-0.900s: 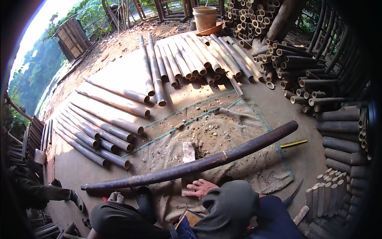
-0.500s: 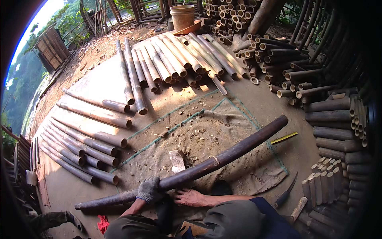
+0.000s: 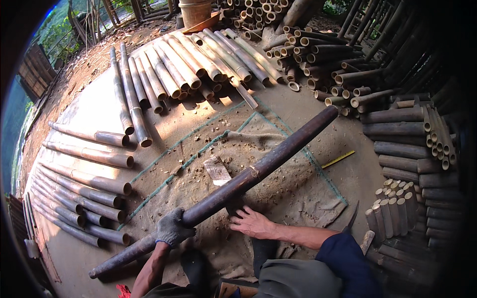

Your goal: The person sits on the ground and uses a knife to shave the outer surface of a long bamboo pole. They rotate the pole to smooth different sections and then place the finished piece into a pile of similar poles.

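Note:
A long dark bamboo pole (image 3: 268,161) lies slanted across a burlap mat (image 3: 308,193), from lower left to upper right. My left hand (image 3: 172,227), in a grey work glove, grips the pole near its lower end. My bare right hand (image 3: 253,222) rests flat on the mat just beneath the pole, fingers spread, touching its underside. A small wooden block (image 3: 217,170) sits under the pole's middle.
Rows of cut bamboo poles (image 3: 184,64) lie at the back and more bamboo poles (image 3: 79,193) on the left. Stacked bamboo (image 3: 407,129) and short cut pieces (image 3: 395,206) fill the right. A knife (image 3: 351,219) and a yellow stick (image 3: 338,159) lie near the mat. A bucket (image 3: 195,11) stands far back.
My view has tilted down and nearer. My gloved left hand came up and took hold of the pole's lower part; the pole shifted slightly toward me. My right hand stays under it.

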### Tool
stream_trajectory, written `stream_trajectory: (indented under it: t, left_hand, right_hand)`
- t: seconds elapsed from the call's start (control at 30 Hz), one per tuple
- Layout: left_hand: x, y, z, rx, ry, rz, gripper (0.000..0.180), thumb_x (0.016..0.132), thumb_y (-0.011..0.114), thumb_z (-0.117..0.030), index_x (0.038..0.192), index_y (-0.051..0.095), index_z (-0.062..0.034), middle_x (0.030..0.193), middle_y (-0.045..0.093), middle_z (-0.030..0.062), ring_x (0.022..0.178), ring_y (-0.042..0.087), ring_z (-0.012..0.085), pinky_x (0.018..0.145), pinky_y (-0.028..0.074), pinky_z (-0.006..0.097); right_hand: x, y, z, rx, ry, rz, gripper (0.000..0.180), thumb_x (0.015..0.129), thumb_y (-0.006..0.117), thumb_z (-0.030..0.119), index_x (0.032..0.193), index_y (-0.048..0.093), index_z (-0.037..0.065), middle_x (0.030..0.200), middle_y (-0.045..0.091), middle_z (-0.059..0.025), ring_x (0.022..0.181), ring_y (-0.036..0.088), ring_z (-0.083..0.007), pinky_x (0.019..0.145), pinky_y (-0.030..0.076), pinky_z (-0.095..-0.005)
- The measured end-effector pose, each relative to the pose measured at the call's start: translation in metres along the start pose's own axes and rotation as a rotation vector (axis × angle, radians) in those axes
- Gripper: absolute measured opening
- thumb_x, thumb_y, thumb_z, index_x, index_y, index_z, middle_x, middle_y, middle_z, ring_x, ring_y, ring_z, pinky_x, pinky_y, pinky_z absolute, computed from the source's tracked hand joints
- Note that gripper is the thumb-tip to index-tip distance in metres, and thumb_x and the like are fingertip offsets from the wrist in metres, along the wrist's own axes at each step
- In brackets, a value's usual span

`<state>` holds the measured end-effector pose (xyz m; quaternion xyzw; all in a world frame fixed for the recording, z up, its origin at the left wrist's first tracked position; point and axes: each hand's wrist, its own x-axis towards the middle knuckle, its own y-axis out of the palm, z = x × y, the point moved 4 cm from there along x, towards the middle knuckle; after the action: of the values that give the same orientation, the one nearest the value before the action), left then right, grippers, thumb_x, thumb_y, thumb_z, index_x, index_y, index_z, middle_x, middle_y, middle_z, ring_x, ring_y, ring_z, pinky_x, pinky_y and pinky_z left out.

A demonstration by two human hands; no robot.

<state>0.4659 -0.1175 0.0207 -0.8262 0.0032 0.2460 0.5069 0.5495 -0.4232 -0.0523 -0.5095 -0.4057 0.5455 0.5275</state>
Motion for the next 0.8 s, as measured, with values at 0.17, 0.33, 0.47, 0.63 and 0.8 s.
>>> stream_trajectory:
  t: [0.17, 0.33, 0.47, 0.63, 0.8]
  left_hand:
    - [0.007, 0.008, -0.008, 0.028, 0.027, -0.062, 0.063, 0.062, 0.093, -0.045, 0.113, 0.074, -0.0135, 0.103, 0.078, 0.0193, 0.098, 0.077, 0.0426, 0.088, 0.061, 0.053]
    - [0.004, 0.015, -0.002, 0.031, -0.035, -0.067, 0.066, 0.059, 0.097, -0.04, 0.111, 0.071, -0.0105, 0.102, 0.078, 0.0199, 0.097, 0.077, 0.0428, 0.087, 0.06, 0.051]
    - [0.015, 0.041, -0.005, -0.089, 0.004, -0.056, 0.073, 0.057, 0.1, -0.028, 0.12, 0.07, -0.0075, 0.1, 0.079, 0.0194, 0.093, 0.079, 0.0369, 0.083, 0.062, 0.047]
    - [0.014, 0.011, 0.011, -0.077, -0.045, -0.061, 0.073, 0.055, 0.1, -0.029, 0.119, 0.073, -0.0081, 0.1, 0.08, 0.0163, 0.094, 0.079, 0.0339, 0.084, 0.061, 0.046]
    - [0.038, 0.032, -0.031, -0.014, 0.083, 0.02, 0.08, 0.054, 0.1, -0.049, 0.122, 0.077, -0.0135, 0.11, 0.081, 0.0159, 0.103, 0.078, 0.0366, 0.092, 0.06, 0.048]
  right_hand:
    - [-0.064, -0.056, 0.025, 0.568, 0.579, -0.287, 0.055, 0.093, 0.079, 0.016, 0.145, 0.063, 0.009, 0.146, 0.062, -0.0171, 0.136, 0.06, -0.0378, 0.115, 0.048, -0.0508]
    - [-0.24, -0.011, 0.007, 0.489, 1.426, -0.745, 0.028, 0.101, 0.074, 0.018, 0.124, 0.069, 0.002, 0.111, 0.071, -0.0183, 0.097, 0.071, -0.0344, 0.086, 0.057, -0.0458]
    - [-0.426, 0.042, 0.012, 0.138, 2.015, -0.563, 0.03, 0.104, 0.072, 0.025, 0.121, 0.061, 0.004, 0.12, 0.066, -0.026, 0.119, 0.065, -0.0456, 0.096, 0.054, -0.0564]
    - [-0.438, 0.122, 0.003, 0.361, 2.301, -0.378, 0.079, 0.088, 0.092, 0.036, 0.144, 0.044, 0.008, 0.141, 0.062, -0.0285, 0.137, 0.06, -0.048, 0.109, 0.054, -0.0601]
    - [-0.575, 0.136, 0.02, 0.362, 2.354, -0.709, 0.077, 0.09, 0.08, 0.014, 0.149, 0.032, -0.002, 0.152, 0.05, -0.0435, 0.144, 0.055, -0.0515, 0.12, 0.048, -0.0551]
